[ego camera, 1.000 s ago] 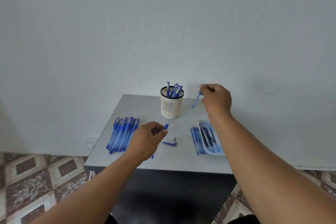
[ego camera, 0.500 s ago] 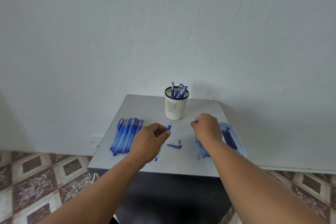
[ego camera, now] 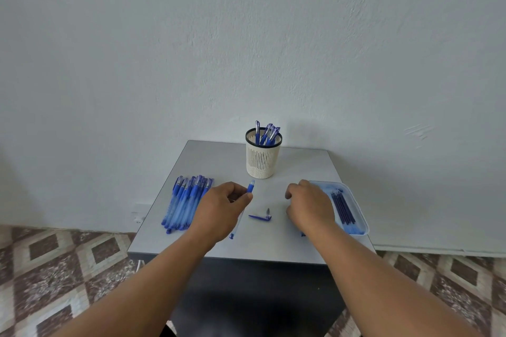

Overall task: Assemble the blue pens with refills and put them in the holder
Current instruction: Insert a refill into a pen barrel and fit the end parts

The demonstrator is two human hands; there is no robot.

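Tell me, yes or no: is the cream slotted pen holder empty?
No: several blue capped pens stand inside the cream slotted pen holder, their tops poking above its dark rim.

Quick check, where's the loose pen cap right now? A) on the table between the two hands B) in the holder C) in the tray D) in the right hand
A: the blue cap lies on the grey table, between the left hand gripping a pen barrel and the right hand.
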